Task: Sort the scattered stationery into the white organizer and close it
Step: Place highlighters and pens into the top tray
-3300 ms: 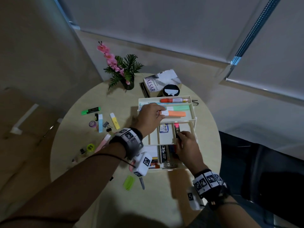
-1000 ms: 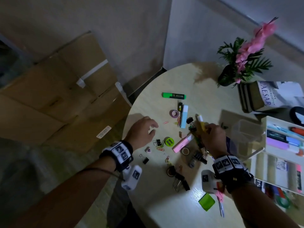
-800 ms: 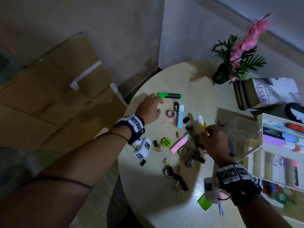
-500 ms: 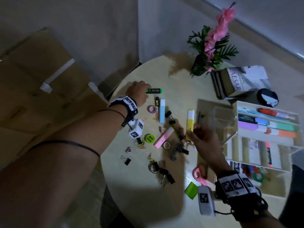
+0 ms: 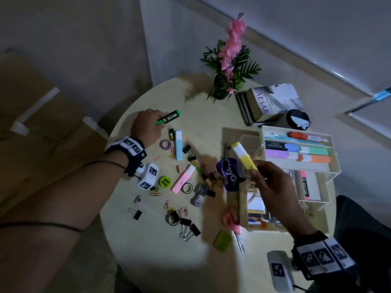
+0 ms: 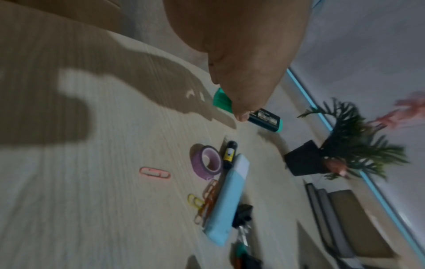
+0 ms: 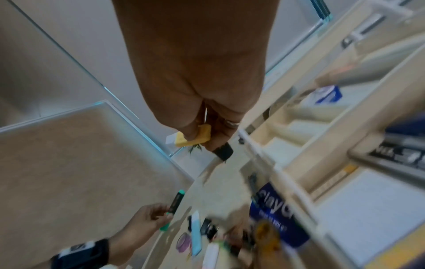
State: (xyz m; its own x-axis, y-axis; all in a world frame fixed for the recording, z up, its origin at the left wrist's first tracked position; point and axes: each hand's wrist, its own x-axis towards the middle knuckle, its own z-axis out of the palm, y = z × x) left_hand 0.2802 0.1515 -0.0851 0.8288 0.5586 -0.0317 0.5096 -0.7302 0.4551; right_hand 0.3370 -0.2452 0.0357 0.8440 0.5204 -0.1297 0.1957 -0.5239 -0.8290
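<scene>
My left hand (image 5: 148, 125) grips a green highlighter (image 5: 169, 116) at the table's far left; its green and black barrel (image 6: 264, 116) pokes out past the fingers. My right hand (image 5: 268, 182) pinches a yellow highlighter (image 5: 243, 158) by its lower end and holds it in the air just left of the white organizer (image 5: 334, 163). The same yellow highlighter (image 7: 195, 139) shows between thumb and fingers in the right wrist view. The organizer stands open at the right, its top tray holding several markers and highlighters (image 5: 296, 153).
Scattered on the round table (image 5: 152, 246) are a blue highlighter (image 5: 178, 144), a pink highlighter (image 5: 183, 181), purple tape (image 5: 165, 144), binder clips (image 5: 189, 226), paper clips, pink scissors (image 5: 231, 224) and a green pad (image 5: 222, 241). A potted plant (image 5: 228, 66) and books (image 5: 266, 102) stand at the back.
My left hand reached the far-left green highlighter and closed round it. My right hand lifted the yellow highlighter off the table and carried it right, toward the organizer.
</scene>
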